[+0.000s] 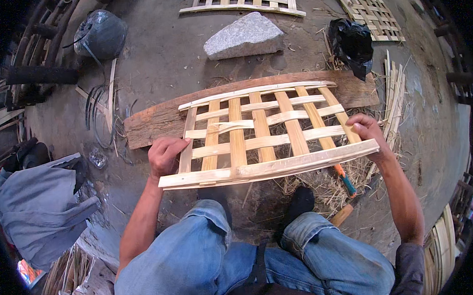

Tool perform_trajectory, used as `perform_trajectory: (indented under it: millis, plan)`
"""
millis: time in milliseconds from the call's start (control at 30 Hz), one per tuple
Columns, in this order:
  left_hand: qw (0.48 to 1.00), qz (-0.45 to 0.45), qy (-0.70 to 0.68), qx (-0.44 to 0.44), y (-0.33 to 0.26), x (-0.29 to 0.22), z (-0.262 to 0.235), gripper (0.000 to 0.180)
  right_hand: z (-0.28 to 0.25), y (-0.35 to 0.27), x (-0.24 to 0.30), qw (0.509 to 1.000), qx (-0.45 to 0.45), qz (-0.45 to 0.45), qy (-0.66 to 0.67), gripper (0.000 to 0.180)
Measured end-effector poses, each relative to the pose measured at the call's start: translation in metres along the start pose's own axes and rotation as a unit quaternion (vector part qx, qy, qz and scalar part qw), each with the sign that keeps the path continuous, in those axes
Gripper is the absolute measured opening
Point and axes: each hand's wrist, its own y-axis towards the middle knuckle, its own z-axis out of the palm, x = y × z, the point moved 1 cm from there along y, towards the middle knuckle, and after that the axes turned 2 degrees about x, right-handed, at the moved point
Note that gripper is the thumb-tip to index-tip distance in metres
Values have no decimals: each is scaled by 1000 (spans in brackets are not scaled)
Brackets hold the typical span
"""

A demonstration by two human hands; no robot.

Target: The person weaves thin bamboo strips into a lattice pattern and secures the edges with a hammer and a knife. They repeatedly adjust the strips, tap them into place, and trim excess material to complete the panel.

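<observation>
Pinching woven slat panel (263, 141) at opposite ends, left hand (165, 155) and right hand (368, 131); wooden plank (159, 122) on floor (163, 50) beyond.

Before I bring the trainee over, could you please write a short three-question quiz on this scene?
1. True or false: only one hand holds the woven panel.
2. Which of these lies on the floor beyond the wooden plank: (a) a bicycle wheel, (b) a pale stone block, (c) a red ladder?
3. Fill in the missing word: in the picture, the black plastic bag is to the ____ of that block.

Key:
1. False: the left hand and right hand hold it at opposite ends.
2. b
3. right
</observation>
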Motion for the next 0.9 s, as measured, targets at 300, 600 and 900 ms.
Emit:
perform_trajectory:
  millis: [300, 600, 900]
  plan:
    - [996, -21, 38, 72, -27, 16, 7, 26, 19, 25, -46, 993, 59, 16, -99, 10]
    - [997, -76, -1, 33, 15, 38, -8, 18, 25, 38, -79, 993, 38, 18, -106, 9]
    - [963, -43, -134, 231, 174, 16, 65, 11, 29, 41, -87, 990, 11, 18, -137, 12]
